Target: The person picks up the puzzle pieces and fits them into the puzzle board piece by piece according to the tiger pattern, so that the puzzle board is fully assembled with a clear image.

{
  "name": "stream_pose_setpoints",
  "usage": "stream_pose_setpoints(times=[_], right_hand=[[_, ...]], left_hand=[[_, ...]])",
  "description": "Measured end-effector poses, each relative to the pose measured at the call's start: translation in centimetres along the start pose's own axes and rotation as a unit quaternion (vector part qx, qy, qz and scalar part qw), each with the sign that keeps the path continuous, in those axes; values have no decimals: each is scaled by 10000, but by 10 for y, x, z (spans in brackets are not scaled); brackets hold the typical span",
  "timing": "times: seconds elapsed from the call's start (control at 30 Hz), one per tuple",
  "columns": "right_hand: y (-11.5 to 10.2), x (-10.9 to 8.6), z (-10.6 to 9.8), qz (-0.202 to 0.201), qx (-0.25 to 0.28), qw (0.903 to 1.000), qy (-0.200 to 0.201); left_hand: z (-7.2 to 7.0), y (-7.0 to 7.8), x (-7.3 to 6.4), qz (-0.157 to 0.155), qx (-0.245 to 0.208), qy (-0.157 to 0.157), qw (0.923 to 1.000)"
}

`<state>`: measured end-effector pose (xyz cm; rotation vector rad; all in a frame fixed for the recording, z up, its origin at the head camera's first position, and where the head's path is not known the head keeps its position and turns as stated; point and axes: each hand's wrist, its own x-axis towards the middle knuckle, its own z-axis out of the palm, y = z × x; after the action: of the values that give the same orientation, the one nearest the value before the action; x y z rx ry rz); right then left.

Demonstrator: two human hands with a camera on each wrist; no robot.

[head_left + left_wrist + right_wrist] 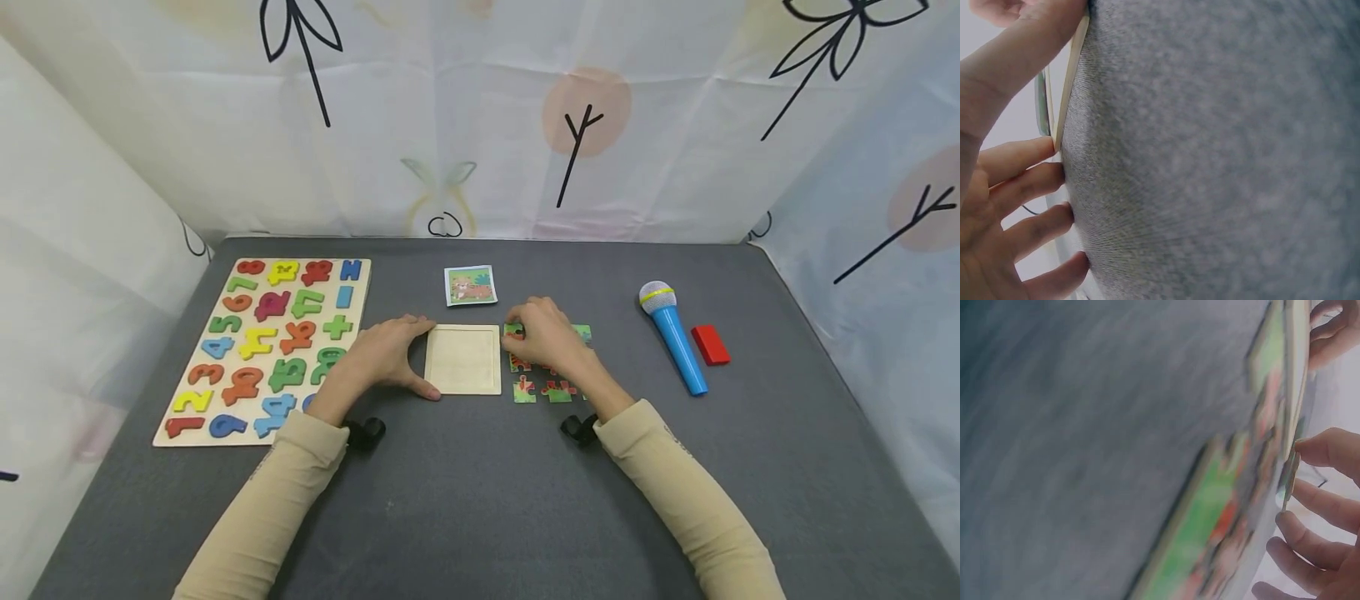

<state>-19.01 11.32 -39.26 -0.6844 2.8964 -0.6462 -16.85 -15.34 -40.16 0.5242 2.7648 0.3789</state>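
Note:
A shallow, bare wooden puzzle tray lies flat in the middle of the table. My left hand rests at its left side, thumb and forefinger spread and touching the edge; in the left wrist view the fingers are spread beside the tray's edge. To the right, my right hand is over several jigsaw pieces in green and red. Its thumb and fingertips pinch one thin jigsaw piece, seen edge-on in the right wrist view. The wrist and hand partly hide the pieces below.
A number board with coloured pieces lies at the left. A small picture card with a cartoon animal sits behind the tray. Towards the right are a blue toy microphone and a red block. Printed cloth hangs behind the table.

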Motion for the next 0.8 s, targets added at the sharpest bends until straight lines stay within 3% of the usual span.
stream_pose_setpoints(times=[0.27, 0.8], right_hand=[[-20, 9, 6, -115, 137, 9998, 89], [-64, 32, 34, -225, -120, 9989, -392]], left_hand=[[1, -1, 2, -79, -96, -25, 9999], [1, -2, -1, -26, -190, -73, 9998]])
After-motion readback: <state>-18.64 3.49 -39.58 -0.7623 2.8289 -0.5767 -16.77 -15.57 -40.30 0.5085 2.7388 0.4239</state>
